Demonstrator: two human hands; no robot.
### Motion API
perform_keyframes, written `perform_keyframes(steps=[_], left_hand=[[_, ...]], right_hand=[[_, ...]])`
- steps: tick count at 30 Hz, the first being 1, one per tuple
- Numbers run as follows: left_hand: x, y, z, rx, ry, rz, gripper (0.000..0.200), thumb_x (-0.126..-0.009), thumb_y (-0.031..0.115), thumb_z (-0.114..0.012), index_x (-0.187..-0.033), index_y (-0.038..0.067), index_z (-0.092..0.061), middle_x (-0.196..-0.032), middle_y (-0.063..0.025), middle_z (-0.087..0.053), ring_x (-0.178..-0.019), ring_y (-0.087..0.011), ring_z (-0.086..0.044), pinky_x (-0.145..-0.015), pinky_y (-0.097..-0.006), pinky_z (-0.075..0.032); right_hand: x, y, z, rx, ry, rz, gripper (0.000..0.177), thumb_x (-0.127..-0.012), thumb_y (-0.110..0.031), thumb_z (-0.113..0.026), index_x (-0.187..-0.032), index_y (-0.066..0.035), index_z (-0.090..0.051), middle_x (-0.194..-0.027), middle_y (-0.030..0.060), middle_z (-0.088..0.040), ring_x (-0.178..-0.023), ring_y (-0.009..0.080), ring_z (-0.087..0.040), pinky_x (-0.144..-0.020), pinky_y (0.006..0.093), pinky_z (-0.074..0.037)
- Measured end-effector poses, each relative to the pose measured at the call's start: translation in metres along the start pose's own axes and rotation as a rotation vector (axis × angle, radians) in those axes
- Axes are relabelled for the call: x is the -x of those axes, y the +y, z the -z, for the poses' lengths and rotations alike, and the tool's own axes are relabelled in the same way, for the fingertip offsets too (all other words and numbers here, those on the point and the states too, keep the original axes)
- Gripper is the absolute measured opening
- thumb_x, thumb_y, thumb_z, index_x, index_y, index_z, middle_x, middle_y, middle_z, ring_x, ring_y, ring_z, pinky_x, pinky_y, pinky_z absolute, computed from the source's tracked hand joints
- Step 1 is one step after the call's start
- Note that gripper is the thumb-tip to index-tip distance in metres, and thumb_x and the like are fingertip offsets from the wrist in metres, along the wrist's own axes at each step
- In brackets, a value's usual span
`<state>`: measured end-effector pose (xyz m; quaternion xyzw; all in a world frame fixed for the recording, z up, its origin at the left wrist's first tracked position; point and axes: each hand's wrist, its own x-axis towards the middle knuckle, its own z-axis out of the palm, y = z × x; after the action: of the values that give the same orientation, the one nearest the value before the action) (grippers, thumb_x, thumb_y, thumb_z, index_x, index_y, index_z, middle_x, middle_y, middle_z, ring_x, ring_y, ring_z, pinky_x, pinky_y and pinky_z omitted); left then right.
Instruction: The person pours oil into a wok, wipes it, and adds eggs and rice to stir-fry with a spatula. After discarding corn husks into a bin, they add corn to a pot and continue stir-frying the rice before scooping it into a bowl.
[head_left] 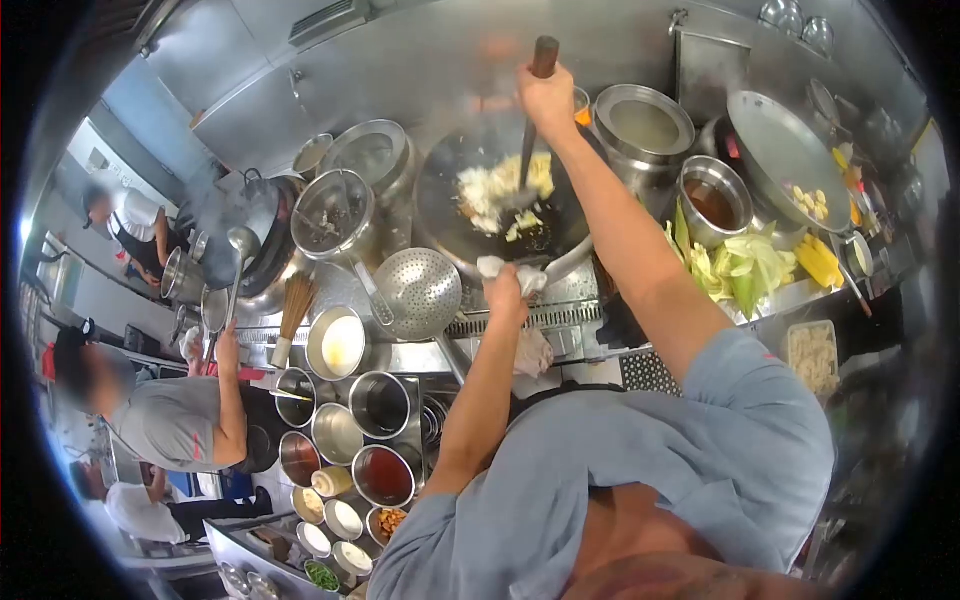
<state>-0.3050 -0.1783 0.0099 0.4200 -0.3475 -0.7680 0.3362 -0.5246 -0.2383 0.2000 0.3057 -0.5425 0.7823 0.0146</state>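
Note:
My right hand [547, 98] is wrapped round the wooden-ended handle of a wok spatula [528, 160], its blade down among the food. White rice and yellow pieces, looking like egg, form a heap of food [490, 200] in the large dark wok [450, 150]. At the wok's near rim, my left hand [505, 292] is closed on a folded white cloth [520, 272]. Left of the wok rest a perforated ladle [418, 292] and a round mesh strainer [333, 212].
Steel pots of sauces and liquids [384, 475] stand at the lower left, near a bamboo brush [294, 310]. Corn husks [750, 265], a pot of brown liquid [716, 200] and a wide pan [785, 150] are at right. A co-worker [170, 420] holds a ladle [240, 260] at left.

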Motion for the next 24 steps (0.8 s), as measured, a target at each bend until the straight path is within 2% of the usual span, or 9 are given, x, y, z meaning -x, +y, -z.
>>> perform_keyframes(steps=[3, 4, 6, 7, 8, 12, 16, 20, 24], left_hand=[[0.038, -0.054, 0.045, -0.005, 0.098, -0.141, 0.024, -0.077, 0.001, -0.051, -0.102, 0.001, -0.051, -0.098, -0.0118, -0.058, -0.079, -0.0211, -0.061, -0.064, -0.0372, -0.051], [0.034, -0.057, 0.043, -0.007, 0.097, -0.141, 0.024, -0.077, 0.001, -0.051, -0.102, 0.001, -0.051, -0.098, -0.0118, -0.058, -0.079, -0.0211, -0.061, -0.064, -0.0372, -0.051], [0.019, -0.056, 0.036, 0.021, 0.185, -0.206, 0.02, -0.082, 0.002, -0.047, -0.101, -0.002, -0.05, -0.093, -0.0135, -0.059, -0.077, -0.0246, -0.062, -0.057, -0.0357, -0.053], [0.0, -0.041, 0.022, 0.088, 0.144, -0.197, 0.021, -0.081, 0.004, -0.048, -0.101, -0.003, -0.05, -0.091, -0.0136, -0.059, -0.072, -0.0247, -0.062, -0.058, -0.036, -0.053], [-0.02, -0.021, 0.019, -0.025, 0.129, 0.009, 0.029, -0.079, 0.006, -0.054, -0.107, 0.002, -0.048, -0.094, -0.0116, -0.058, -0.076, -0.0209, -0.06, -0.057, -0.0349, -0.05], [-0.056, 0.019, 0.019, -0.015, 0.05, 0.227, 0.024, -0.082, 0.014, -0.056, -0.103, 0.003, -0.05, -0.086, -0.0105, -0.061, -0.068, -0.0217, -0.061, -0.05, -0.0324, -0.047], [-0.051, 0.011, 0.028, -0.017, -0.03, 0.167, 0.026, -0.087, 0.018, -0.053, -0.11, 0.007, -0.049, -0.097, -0.0124, -0.06, -0.082, -0.0253, -0.061, -0.06, -0.0386, -0.05], [0.083, 0.036, 0.004, -0.015, 0.056, 0.244, 0.023, -0.087, 0.016, -0.049, -0.108, 0.008, -0.05, -0.096, -0.0114, -0.061, -0.08, -0.0225, -0.062, -0.052, -0.0327, -0.047], [0.011, 0.013, 0.001, 0.121, 0.043, 0.112, 0.018, -0.084, 0.006, -0.045, -0.102, 0.007, -0.048, -0.082, -0.008, -0.057, -0.062, -0.0216, -0.059, -0.048, -0.0334, -0.047]], right_hand=[[-0.015, -0.025, 0.021, -0.165, 0.083, 0.06, 0.008, -0.078, -0.01, -0.061, -0.082, -0.002, -0.061, -0.06, 0.002, -0.053, -0.045, 0.0123, -0.048, -0.041, 0.0283, -0.039], [-0.016, -0.058, 0.038, -0.223, 0.03, -0.077, 0.007, -0.079, -0.007, -0.059, -0.084, -0.002, -0.061, -0.06, 0.001, -0.051, -0.045, 0.0113, -0.047, -0.041, 0.0284, -0.038], [-0.02, -0.085, 0.065, -0.392, -0.005, -0.049, 0.009, -0.079, -0.004, -0.057, -0.088, -0.001, -0.059, -0.059, 0.0, -0.048, -0.046, 0.0102, -0.045, -0.04, 0.0294, -0.036], [-0.015, -0.087, 0.069, -0.409, 0.03, -0.008, 0.009, -0.079, -0.005, -0.057, -0.088, -0.001, -0.058, -0.059, 0.0004, -0.049, -0.046, 0.0106, -0.045, -0.041, 0.0295, -0.037], [-0.012, -0.088, 0.071, -0.425, 0.065, 0.034, 0.009, -0.079, -0.005, -0.058, -0.087, -0.001, -0.058, -0.06, 0.0008, -0.049, -0.047, 0.0109, -0.046, -0.042, 0.0296, -0.038], [0.031, 0.024, 0.034, -0.172, 0.105, -0.043, 0.008, -0.079, -0.006, -0.059, -0.086, -0.002, -0.057, -0.063, 0.0028, -0.052, -0.048, 0.0129, -0.049, -0.043, 0.0283, -0.04], [0.061, 0.009, 0.019, -0.305, 0.033, -0.156, 0.005, -0.079, -0.005, -0.058, -0.083, -0.003, -0.058, -0.061, 0.0022, -0.051, -0.047, 0.0123, -0.048, -0.042, 0.0281, -0.039], [0.045, 0.002, 0.024, -0.368, 0.008, -0.348, 0.005, -0.08, -0.006, -0.058, -0.079, -0.002, -0.055, -0.058, 0.0021, -0.049, -0.045, 0.0118, -0.047, -0.042, 0.0282, -0.039], [0.028, 0.002, 0.002, -0.21, -0.038, -0.141, 0.011, -0.078, -0.014, -0.061, -0.074, -0.003, -0.059, -0.057, 0.0016, -0.054, -0.05, 0.0123, -0.051, -0.047, 0.0289, -0.04]])
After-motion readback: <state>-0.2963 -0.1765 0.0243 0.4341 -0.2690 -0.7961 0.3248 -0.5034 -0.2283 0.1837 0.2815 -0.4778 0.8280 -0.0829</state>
